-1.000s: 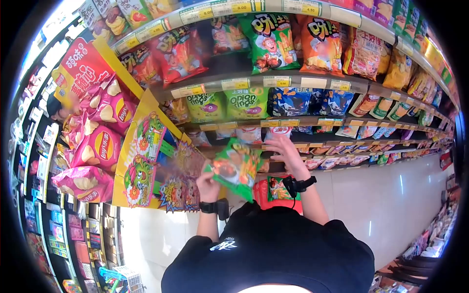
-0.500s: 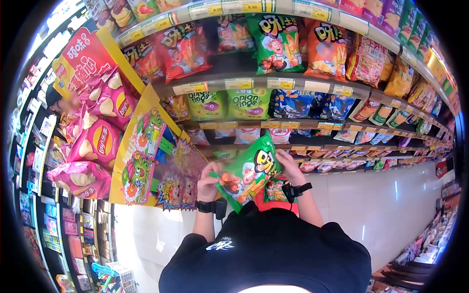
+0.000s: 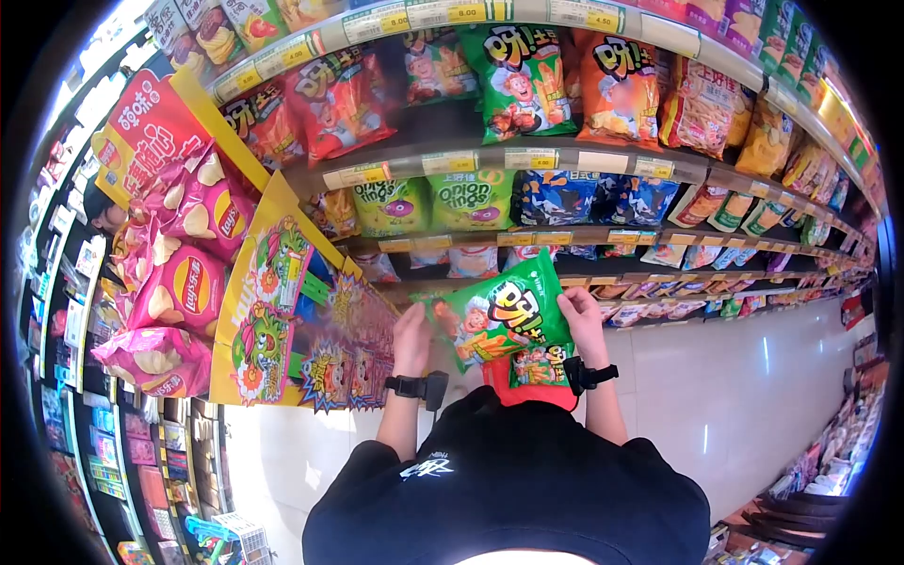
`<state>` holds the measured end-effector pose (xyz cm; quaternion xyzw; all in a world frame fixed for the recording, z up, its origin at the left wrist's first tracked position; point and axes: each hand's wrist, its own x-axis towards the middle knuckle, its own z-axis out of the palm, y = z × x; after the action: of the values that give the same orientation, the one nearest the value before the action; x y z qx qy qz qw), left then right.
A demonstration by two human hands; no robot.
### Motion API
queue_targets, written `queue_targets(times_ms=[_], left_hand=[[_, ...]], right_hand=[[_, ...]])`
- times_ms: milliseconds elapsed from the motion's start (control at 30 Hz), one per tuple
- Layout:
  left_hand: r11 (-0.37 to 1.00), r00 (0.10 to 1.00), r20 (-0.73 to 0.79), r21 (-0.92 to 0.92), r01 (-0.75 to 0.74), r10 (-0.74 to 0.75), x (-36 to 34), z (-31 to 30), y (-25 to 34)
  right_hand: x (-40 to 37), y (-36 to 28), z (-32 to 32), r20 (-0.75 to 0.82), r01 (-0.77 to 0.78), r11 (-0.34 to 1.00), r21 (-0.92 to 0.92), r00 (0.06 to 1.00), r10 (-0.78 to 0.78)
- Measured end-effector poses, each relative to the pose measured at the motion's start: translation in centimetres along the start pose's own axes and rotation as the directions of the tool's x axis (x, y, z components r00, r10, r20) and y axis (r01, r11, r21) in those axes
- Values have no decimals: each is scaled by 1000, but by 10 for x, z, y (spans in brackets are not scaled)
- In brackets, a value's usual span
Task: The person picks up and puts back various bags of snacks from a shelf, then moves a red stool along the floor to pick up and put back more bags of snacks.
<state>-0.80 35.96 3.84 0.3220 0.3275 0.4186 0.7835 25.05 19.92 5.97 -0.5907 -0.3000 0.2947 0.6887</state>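
A green bag of potato snacks (image 3: 508,315) hangs level in front of my chest, its printed face up. My left hand (image 3: 411,337) is closed at the bag's left end, its fingertips partly hidden. At the right edge, my right hand (image 3: 583,318) pinches the bag between thumb and fingers. Below it, a second green snack bag (image 3: 540,368) lies in a red container (image 3: 533,395) close to my body. Both of my wrists wear black strapped devices.
Ahead, curved-looking shelves carry snack bags, among them a matching green bag (image 3: 527,85) and onion rings bags (image 3: 469,200). On the left stands a yellow cardboard display (image 3: 247,301) with pink chip bags (image 3: 184,287). Pale floor (image 3: 716,377) shows at right.
The green bag has turned clockwise from a steep tilt to nearly sideways. My right hand has moved outward and slightly down, and my left hand has shifted slightly right.
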Motion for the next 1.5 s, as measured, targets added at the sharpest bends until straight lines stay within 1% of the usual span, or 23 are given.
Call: queue_targets(times_ms=[133, 267, 333, 367, 433, 500, 567, 633, 767, 800, 900, 933, 1033, 1133, 1167, 1233, 1267, 1300, 1367, 1400, 1433, 1467, 1500], left_hand=[[988, 990, -139, 153, 0, 21, 8, -8, -4], [995, 978, -205, 100, -17, 38, 9, 2, 0], [999, 986, -165, 39, -18, 24, 17, -4, -9], [1000, 987, -158, -18, -12, 9, 20, -5, -15], [992, 997, 78, -128, 22, -12, 18, -10, -20], [971, 978, 82, -133, 201, -191, 19, -3, -23], [951, 953, 151, -133, 281, -261, 22, -14, -40], [909, 908, 231, -150, 389, -350, 17, -22, -49], [909, 886, 216, 22, 416, -411, -11, -2, -51], [905, 889, 169, 54, 423, -426, -12, -4, -59], [922, 906, 205, 202, 330, -369, -7, -16, -85], [913, 921, 219, 326, 243, -323, -7, -15, -93], [802, 962, 108, 579, 145, -252, -6, -17, -121], [750, 968, 8, 634, 188, -250, 1, -22, -157], [724, 967, -21, 659, 206, -255, 5, -27, -171], [739, 933, -96, 584, 336, -348, -5, -20, -188], [751, 913, -152, 525, 400, -380, -3, -34, -210], [754, 901, -148, 503, 423, -408, 5, -65, -244], [726, 749, -191, 185, 663, -635, -24, -38, -237], [668, 696, -103, 212, 713, -711, -11, -64, -262], [607, 630, -19, 245, 756, -777, 4, -114, -304], [641, 730, 122, 588, 493, -672, 9, -130, -323], [573, 801, 257, 810, 127, -541, 14, -145, -342]], right_hand=[[-2, 4, 1, -3, 52, 993, -106, 999, -53], [-5, 12, 8, -70, 117, 978, -174, 989, -131], [-6, 11, 12, -111, 126, 971, -202, 982, -151], [-6, 13, 12, -113, 138, 978, -158, 981, -157], [-9, 16, 10, -113, 127, 967, -219, 981, -155], [-14, 11, 7, -112, 120, 966, -230, 983, -149], [-15, 18, -3, -123, 87, 988, -128, 987, -103], [-21, 13, -12, -111, 74, 990, -122, 990, -87], [-32, 18, -32, -123, 31, 997, -70, 992, -39], [-36, 25, -38, -154, 10, 992, -127, 988, -30], [-43, 49, -60, -214, 23, 973, -231, 974, -74], [-47, 54, -66, -238, 34, 979, -202, 968, -83], [-60, 66, -92, -248, -88, 933, -349, 969, -2], [-77, 113, -120, -215, -33, 829, -558, 971, -106], [-79, 132, -131, -201, -58, 812, -580, 977, -74], [-94, 173, -150, -176, -123, 777, -618, 984, 17], [-102, 199, -163, -156, -139, 722, -678, 987, 44], [-112, 221, -174, -147, -219, 695, -685, 976, 163], [-120, 261, -196, -155, -366, 625, -689, 918, 366], [-124, 280, -204, -168, -439, 580, -686, 871, 461], [-128, 285, -208, -189, -510, 563, -651, 827, 530], [-131, 289, -211, -209, -577, 537, -615, 776, 595], [-132, 288, -209, -218, -630, 533, -565, 737, 640]])
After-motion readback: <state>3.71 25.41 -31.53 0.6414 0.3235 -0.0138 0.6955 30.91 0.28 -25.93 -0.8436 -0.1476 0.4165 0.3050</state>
